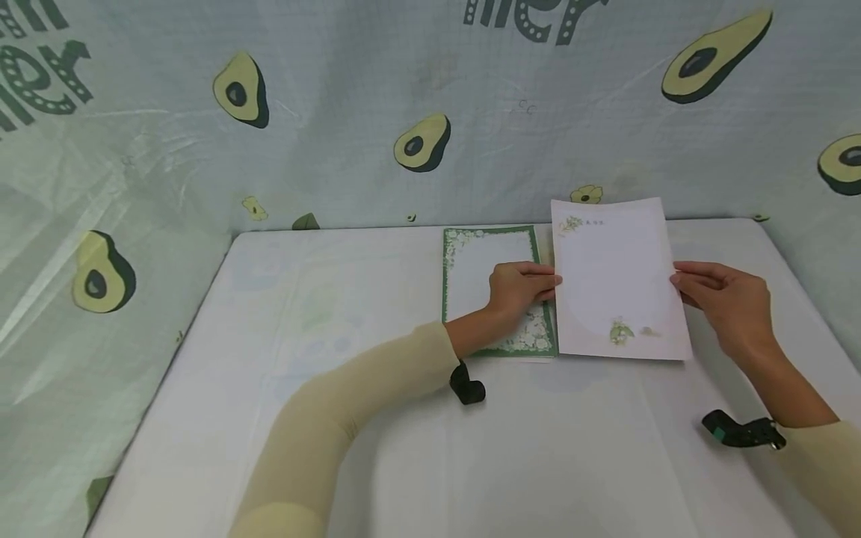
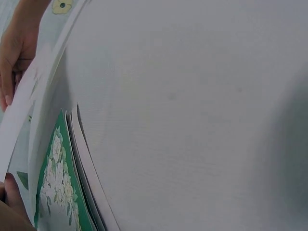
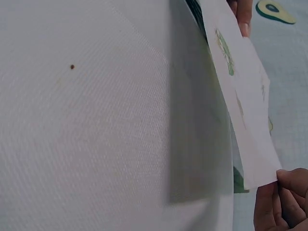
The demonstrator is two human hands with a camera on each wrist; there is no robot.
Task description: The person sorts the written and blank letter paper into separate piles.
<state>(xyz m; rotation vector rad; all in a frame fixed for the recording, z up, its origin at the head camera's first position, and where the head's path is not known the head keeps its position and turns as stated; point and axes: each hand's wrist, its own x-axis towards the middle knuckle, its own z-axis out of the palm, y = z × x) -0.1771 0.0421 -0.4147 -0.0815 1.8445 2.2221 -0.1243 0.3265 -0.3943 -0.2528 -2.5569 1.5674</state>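
A pale pink sheet of paper [image 1: 615,276] with small floral prints is held up above the table. My left hand [image 1: 521,291] pinches its left edge. At the opposite edge, my right hand [image 1: 729,302] pinches the sheet between thumb and fingers; the right wrist view shows that hand [image 3: 284,202] at the paper's corner. Beneath my left hand lies a stack of sheets topped by a green-bordered floral paper [image 1: 471,276]. Several layered edges of this stack [image 2: 79,168] show in the left wrist view. My left hand and forearm cover part of the green-bordered sheet.
A white-covered table [image 1: 336,299] spreads under everything. Behind it and on the left hangs a pale sheet printed with avocados [image 1: 323,112]. Black wrist devices [image 1: 743,432] sit on both wrists.
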